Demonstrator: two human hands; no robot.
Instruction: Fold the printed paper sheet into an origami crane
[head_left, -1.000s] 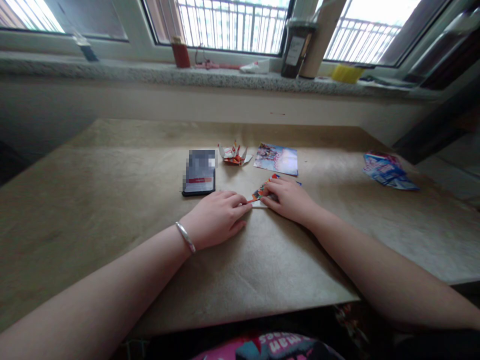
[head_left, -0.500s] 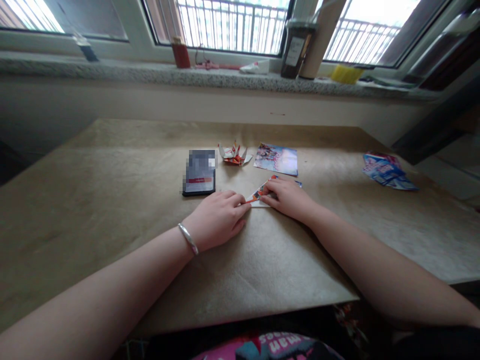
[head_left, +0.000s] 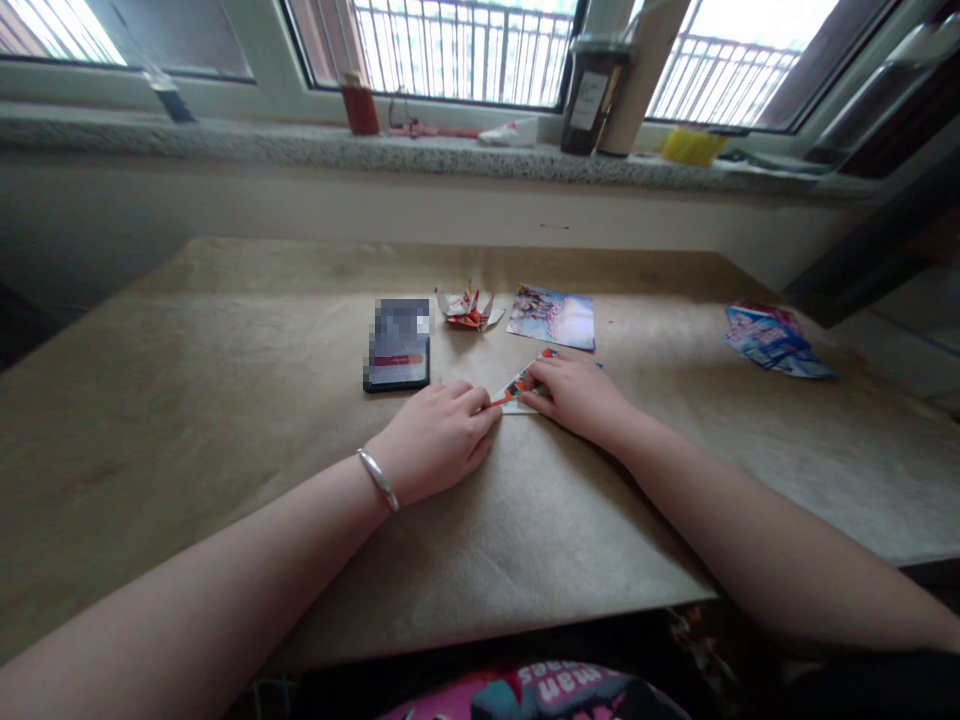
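A partly folded sheet of paper [head_left: 517,407], white with a red, orange and dark printed side, lies on the table between my hands. My left hand [head_left: 442,437], with a silver bangle at the wrist, pinches its left corner. Bent fingers of my right hand [head_left: 574,397] press on the upper slanted part and cover much of the sheet. Just beyond stands a folded paper crane [head_left: 469,307] in white, red and orange. A flat printed sheet [head_left: 553,317] in pink and blue lies to the crane's right.
A phone [head_left: 397,345] lies left of the crane, its screen partly blurred. Several blue and pink printed sheets [head_left: 776,340] are fanned at the right of the table [head_left: 225,420]. On the granite windowsill [head_left: 262,145] stand a red container [head_left: 360,107] and a dark jar [head_left: 592,100].
Both hands stay in nearly the same place on the folded paper. My right fingers have shifted very slightly; nothing else has visibly moved.
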